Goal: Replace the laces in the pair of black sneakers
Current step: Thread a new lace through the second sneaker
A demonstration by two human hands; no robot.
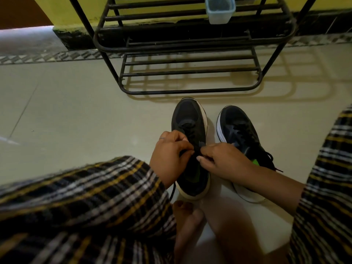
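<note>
A: Sneaker condition?
B: Left sneaker [190,130]: black mesh upper, white sole, on the tiled floor [76,115], beside the right sneaker [240,128].
A: Hands?
B: Left hand [169,155] and right hand [222,161] each pinch its black lace [192,134].

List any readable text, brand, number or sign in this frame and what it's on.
None readable.
Left sneaker: no legible marking; both hands cover its laces.
Right sneaker: pale mark on its side, too blurred to read.
Plastic container on the rack: no label visible.
</note>
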